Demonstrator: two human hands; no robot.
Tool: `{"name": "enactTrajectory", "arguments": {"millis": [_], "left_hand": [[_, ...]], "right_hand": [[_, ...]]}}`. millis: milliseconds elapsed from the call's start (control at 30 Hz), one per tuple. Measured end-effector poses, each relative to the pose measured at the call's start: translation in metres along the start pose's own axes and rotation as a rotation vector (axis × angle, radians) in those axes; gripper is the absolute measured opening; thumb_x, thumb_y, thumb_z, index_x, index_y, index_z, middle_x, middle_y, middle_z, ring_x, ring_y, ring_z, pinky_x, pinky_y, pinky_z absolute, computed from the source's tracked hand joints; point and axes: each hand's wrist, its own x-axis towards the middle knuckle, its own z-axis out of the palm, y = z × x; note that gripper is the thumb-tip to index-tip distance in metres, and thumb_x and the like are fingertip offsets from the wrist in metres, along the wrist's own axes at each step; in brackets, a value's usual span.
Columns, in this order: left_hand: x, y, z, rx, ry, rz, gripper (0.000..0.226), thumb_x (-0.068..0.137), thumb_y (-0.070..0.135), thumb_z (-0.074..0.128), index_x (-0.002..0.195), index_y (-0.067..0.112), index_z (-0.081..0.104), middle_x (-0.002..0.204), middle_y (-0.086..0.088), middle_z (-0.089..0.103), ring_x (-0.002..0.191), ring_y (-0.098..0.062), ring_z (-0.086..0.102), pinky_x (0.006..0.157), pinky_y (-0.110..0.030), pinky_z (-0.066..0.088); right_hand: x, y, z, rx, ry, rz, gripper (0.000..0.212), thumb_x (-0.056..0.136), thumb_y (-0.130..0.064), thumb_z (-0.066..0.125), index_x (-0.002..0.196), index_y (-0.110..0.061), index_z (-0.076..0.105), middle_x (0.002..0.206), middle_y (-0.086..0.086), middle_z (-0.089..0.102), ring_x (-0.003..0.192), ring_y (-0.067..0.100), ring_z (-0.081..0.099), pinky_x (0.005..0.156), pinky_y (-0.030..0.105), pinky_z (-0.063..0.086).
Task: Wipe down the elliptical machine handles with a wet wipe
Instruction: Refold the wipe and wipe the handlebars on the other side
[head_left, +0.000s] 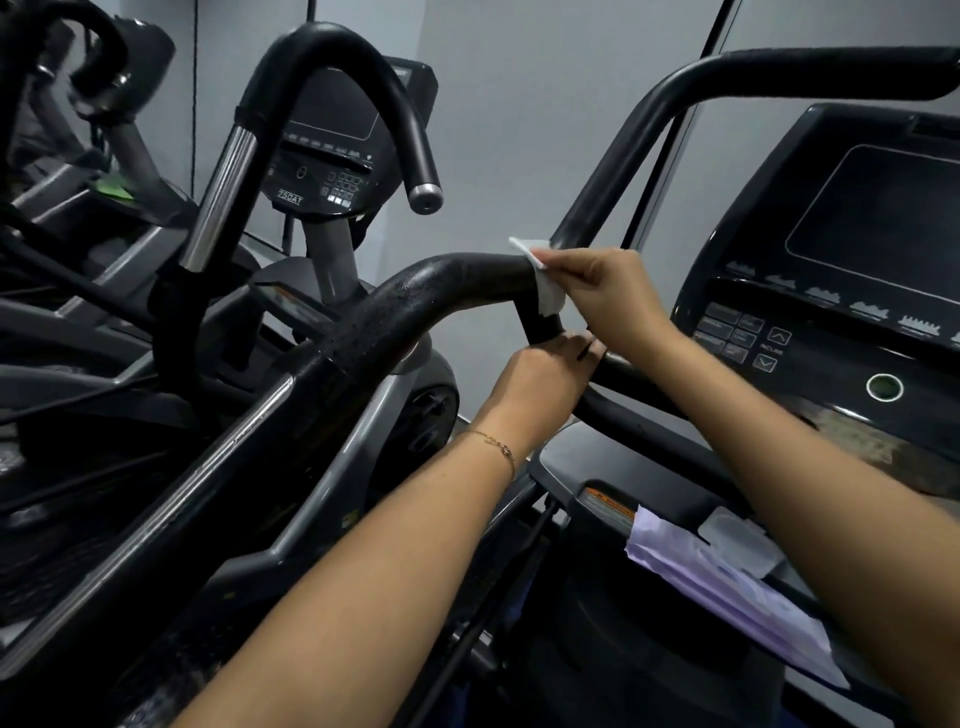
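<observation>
Pinching a white wet wipe (546, 291) in the right hand (602, 296), with thumb and curled fingers clamped on its near edge. Draped over the black foam handle (415, 306) just where the grip bends downward, touching it, with one corner poking up and to the left past the fingertips.

Directly below, gripping the top of the lower bar (644, 405) with the left hand (540, 384), fingers curled tight round it and touching the handle's downturned tip. Near the wipe hand, just under it, but apart from it. On the left wrist, a thin gold bracelet (493, 447).

To the right, beside the wiping hand, a dark console (857, 249) with a blank screen and rows of buttons. Lower down, under the right forearm, a lavender wipe pack (727, 587) with a clear flip lid, lying on the ledge beneath the console. Off to the left, well apart, a second machine (332, 150) marked 750AT, with a hooked black handle arching over it.
</observation>
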Motion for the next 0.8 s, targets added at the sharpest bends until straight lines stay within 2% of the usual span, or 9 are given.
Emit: {"name": "enactTrajectory", "arguments": {"millis": [100, 133, 233, 333, 400, 500, 600, 700, 800], "left_hand": [[-0.004, 0.006, -0.017, -0.008, -0.100, -0.026, 0.055, 0.096, 0.015, 0.045, 0.147, 0.011, 0.024, 0.152, -0.008, 0.026, 0.140, -0.022, 0.027, 0.109, -0.030, 0.030], [-0.013, 0.006, -0.022, -0.039, -0.059, -0.023, 0.055, 0.093, 0.014, 0.051, 0.144, 0.009, 0.032, 0.149, -0.011, 0.032, 0.137, -0.024, 0.033, 0.110, -0.031, 0.030], [-0.083, 0.001, -0.041, -0.204, 0.204, -0.116, 0.037, 0.076, 0.005, 0.067, 0.112, 0.007, 0.069, 0.117, -0.012, 0.066, 0.106, -0.027, 0.064, 0.090, -0.032, 0.051], [-0.162, -0.017, -0.070, -0.239, 0.467, -0.320, 0.037, 0.086, 0.005, 0.054, 0.122, 0.008, 0.063, 0.130, -0.008, 0.059, 0.121, -0.021, 0.054, 0.101, -0.028, 0.042], [-0.201, -0.031, -0.087, -0.217, 0.483, -0.375, 0.039, 0.099, 0.019, 0.036, 0.135, 0.013, 0.049, 0.143, 0.002, 0.044, 0.133, -0.014, 0.038, 0.112, -0.020, 0.027], [-0.224, -0.037, -0.101, -0.188, 0.527, -0.497, 0.042, 0.099, 0.023, 0.035, 0.137, 0.006, 0.042, 0.145, 0.003, 0.037, 0.135, -0.021, 0.038, 0.112, -0.038, 0.031], [-0.231, -0.036, -0.101, -0.175, 0.498, -0.549, 0.043, 0.094, 0.022, 0.041, 0.128, 0.000, 0.054, 0.137, -0.012, 0.049, 0.124, -0.028, 0.051, 0.101, -0.047, 0.042], [-0.233, -0.037, -0.094, -0.068, 0.470, -0.558, 0.037, 0.090, 0.012, 0.052, 0.124, -0.001, 0.059, 0.130, -0.012, 0.056, 0.115, -0.029, 0.059, 0.091, -0.039, 0.050], [-0.233, -0.036, -0.090, 0.016, 0.493, -0.554, 0.034, 0.090, 0.010, 0.055, 0.123, 0.002, 0.061, 0.126, -0.009, 0.058, 0.110, -0.025, 0.061, 0.089, -0.027, 0.046]], "right_hand": [[-0.007, -0.010, 0.003, 0.065, -0.004, -0.065, 0.029, 0.092, -0.006, 0.057, 0.118, -0.014, 0.064, 0.114, 0.003, 0.068, 0.106, 0.011, 0.062, 0.098, 0.025, 0.047], [-0.005, -0.008, 0.002, 0.082, -0.007, -0.050, 0.029, 0.092, -0.006, 0.057, 0.118, -0.015, 0.065, 0.113, 0.002, 0.069, 0.105, 0.010, 0.062, 0.099, 0.027, 0.048], [-0.004, -0.009, 0.006, 0.119, 0.041, -0.022, 0.030, 0.092, -0.009, 0.055, 0.119, -0.020, 0.065, 0.114, 0.001, 0.069, 0.105, 0.008, 0.063, 0.097, 0.034, 0.049], [-0.022, -0.027, 0.021, 0.131, 0.142, -0.156, 0.034, 0.091, -0.007, 0.056, 0.121, -0.020, 0.063, 0.110, 0.006, 0.071, 0.103, 0.011, 0.063, 0.097, 0.019, 0.046], [-0.029, -0.035, 0.026, 0.151, 0.180, -0.250, 0.032, 0.089, -0.004, 0.056, 0.119, -0.013, 0.064, 0.108, 0.000, 0.070, 0.105, 0.008, 0.061, 0.097, 0.016, 0.044], [-0.018, -0.033, 0.021, 0.118, 0.164, -0.166, 0.033, 0.091, -0.007, 0.054, 0.119, -0.021, 0.065, 0.107, 0.001, 0.072, 0.102, 0.010, 0.064, 0.094, 0.019, 0.047], [-0.024, -0.044, 0.025, 0.084, 0.239, -0.197, 0.032, 0.091, -0.007, 0.054, 0.119, -0.017, 0.065, 0.104, 0.001, 0.072, 0.099, -0.003, 0.059, 0.089, 0.005, 0.042], [-0.046, -0.063, 0.034, 0.082, 0.283, -0.419, 0.031, 0.089, -0.008, 0.049, 0.116, -0.002, 0.064, 0.114, 0.009, 0.067, 0.109, 0.005, 0.057, 0.102, 0.018, 0.042], [-0.034, -0.063, 0.025, 0.086, 0.251, -0.373, 0.030, 0.089, -0.005, 0.054, 0.115, -0.008, 0.067, 0.105, 0.009, 0.072, 0.099, 0.014, 0.066, 0.091, 0.026, 0.051]]}}
